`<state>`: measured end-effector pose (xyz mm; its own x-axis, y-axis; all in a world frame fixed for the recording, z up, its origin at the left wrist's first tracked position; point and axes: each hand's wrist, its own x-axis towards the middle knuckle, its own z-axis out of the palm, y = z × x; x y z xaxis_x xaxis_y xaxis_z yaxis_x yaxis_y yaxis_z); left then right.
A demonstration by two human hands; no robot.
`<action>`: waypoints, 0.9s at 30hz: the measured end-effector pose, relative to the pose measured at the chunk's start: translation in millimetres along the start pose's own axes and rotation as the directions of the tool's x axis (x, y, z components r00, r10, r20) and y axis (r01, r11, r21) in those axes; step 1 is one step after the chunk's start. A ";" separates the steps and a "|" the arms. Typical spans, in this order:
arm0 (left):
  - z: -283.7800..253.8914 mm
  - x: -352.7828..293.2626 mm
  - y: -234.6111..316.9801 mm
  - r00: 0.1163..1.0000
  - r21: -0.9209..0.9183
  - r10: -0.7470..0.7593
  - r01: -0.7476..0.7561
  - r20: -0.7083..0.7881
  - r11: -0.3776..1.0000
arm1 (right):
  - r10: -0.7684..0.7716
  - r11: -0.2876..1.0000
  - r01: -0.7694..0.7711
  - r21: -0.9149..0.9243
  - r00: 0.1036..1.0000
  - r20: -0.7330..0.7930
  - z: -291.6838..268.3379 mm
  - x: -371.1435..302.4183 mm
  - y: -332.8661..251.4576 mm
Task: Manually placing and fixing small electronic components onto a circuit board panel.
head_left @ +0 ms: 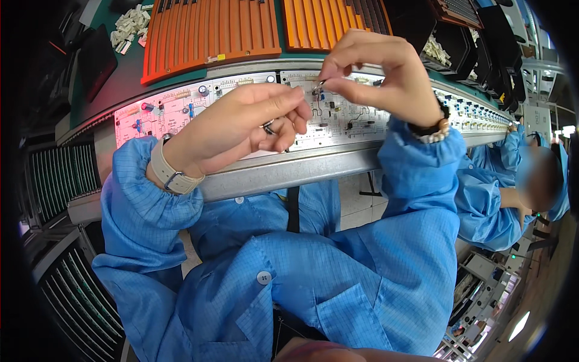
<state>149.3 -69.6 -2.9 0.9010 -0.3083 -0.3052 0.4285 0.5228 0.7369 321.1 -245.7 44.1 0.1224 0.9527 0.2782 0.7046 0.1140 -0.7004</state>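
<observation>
My right hand (pixel 386 75) is above a white circuit board (pixel 368 120), thumb and forefinger pinched on a small dark electronic component (pixel 319 86) with shiny metal at it. My left hand (pixel 247 123) hangs over the neighbouring circuit board (pixel 226 84), its fingers curled in toward the thumb. A small dark round thing (pixel 268 127) shows at those fingers; whether it is a ring or a held part I cannot make out. Both boards carry capacitors and other small parts, and they lie in a row along a metal rail (pixel 289 172).
Behind the boards stand a brown slotted tray (pixel 211 36) and an orange slotted tray (pixel 319 24). Pale loose parts (pixel 131 27) lie at the far left. Black bins (pixel 446 51) stand at the far right. A co-worker in a blue smock (pixel 491 205) sits to my right.
</observation>
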 end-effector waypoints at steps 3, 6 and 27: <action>-2.7 1.9 -2.1 0.998 -0.010 0.005 -0.006 -0.066 1.000 | 0.125 0.969 -0.104 -0.223 0.989 0.084 -3.5 -9.1 9.6; -3.5 1.4 -4.0 0.995 -0.066 0.006 -0.012 -0.096 0.998 | 0.191 0.929 -0.145 -0.342 0.976 0.103 2.8 -13.4 17.0; -6.7 0.5 -2.8 0.997 -0.083 0.008 -0.015 -0.080 0.996 | 0.219 0.811 -0.126 -0.571 0.971 0.097 13.5 -19.6 31.7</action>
<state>149.0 -65.9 -9.1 0.9071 -0.2391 -0.3465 0.4190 0.5916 0.6888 331.6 -257.0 7.6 0.2057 0.9772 0.0527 0.9551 -0.1888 -0.2282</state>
